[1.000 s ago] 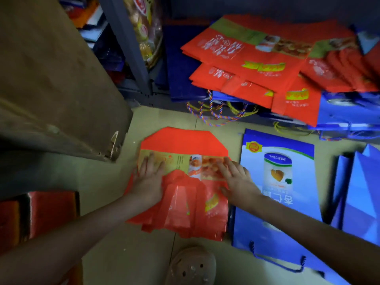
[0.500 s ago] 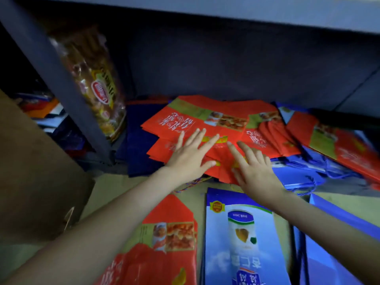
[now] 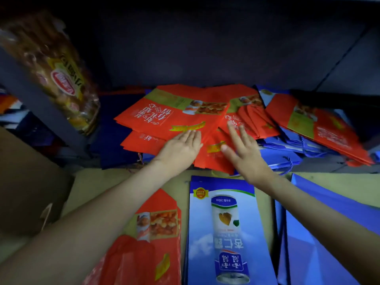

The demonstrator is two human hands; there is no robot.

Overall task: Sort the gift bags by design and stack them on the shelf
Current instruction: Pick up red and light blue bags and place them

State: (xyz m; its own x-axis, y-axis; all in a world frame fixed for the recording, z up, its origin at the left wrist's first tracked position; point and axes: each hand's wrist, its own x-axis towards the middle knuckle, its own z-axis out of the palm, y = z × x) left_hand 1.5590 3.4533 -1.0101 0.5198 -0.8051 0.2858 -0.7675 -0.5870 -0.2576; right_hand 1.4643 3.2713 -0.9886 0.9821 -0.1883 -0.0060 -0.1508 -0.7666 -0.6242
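Observation:
A loose heap of flat red gift bags (image 3: 174, 114) lies on the low shelf, over blue gift bags (image 3: 287, 149). My left hand (image 3: 181, 147) rests flat on the near edge of the top red bag, fingers straight. My right hand (image 3: 244, 151) lies spread on the red bags just to its right, fingers straight. On the floor in front lie a sorted pile of red bags (image 3: 152, 239) under my left forearm and a pile of blue bags with a can picture (image 3: 226, 223).
A grey shelf post (image 3: 35, 99) with a hanging packet of snacks (image 3: 59, 77) stands at the left. A brown cardboard box (image 3: 28, 182) sits at the lower left. More plain blue bags (image 3: 329, 233) lie on the floor at the right.
Both hands left the red pile on the floor and reached up to the shelf. Since half a second ago they have settled flat on the red bags there, and the view has moved closer.

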